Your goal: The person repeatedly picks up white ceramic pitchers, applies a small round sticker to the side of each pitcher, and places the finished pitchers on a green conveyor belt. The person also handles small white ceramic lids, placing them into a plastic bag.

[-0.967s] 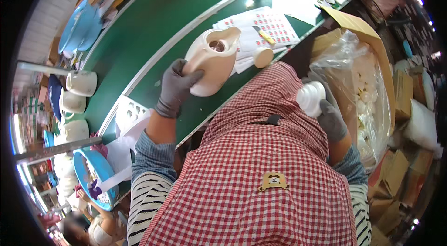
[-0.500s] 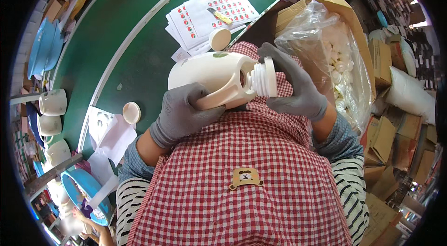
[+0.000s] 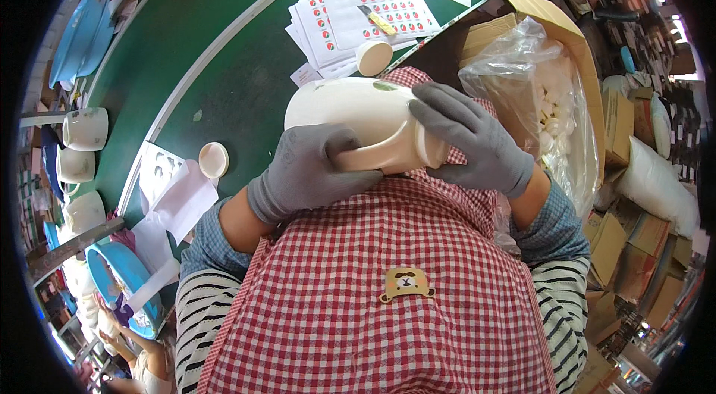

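Observation:
A cream thermos jug lies on its side in front of my apron, its mouth toward the right. My left hand, in a grey glove, is wrapped round the jug's handle. Gloved likewise, my right hand closes over the mouth end, fingers on the far side and thumb below. The white threaded stopper is hidden there, between palm and neck. On the green table just beyond the jug stands a round cream cap; a second round cap lies to the left.
Sticker sheets with a yellow-handled cutter lie on the green table. A carton holds a clear bag of white parts at right. Several jugs and a blue basin are at left, near another person's arm.
The white stopper has gone from in front of the jug's mouth to being covered at the neck. My right hand has closed in over it; the whole view has shifted slightly.

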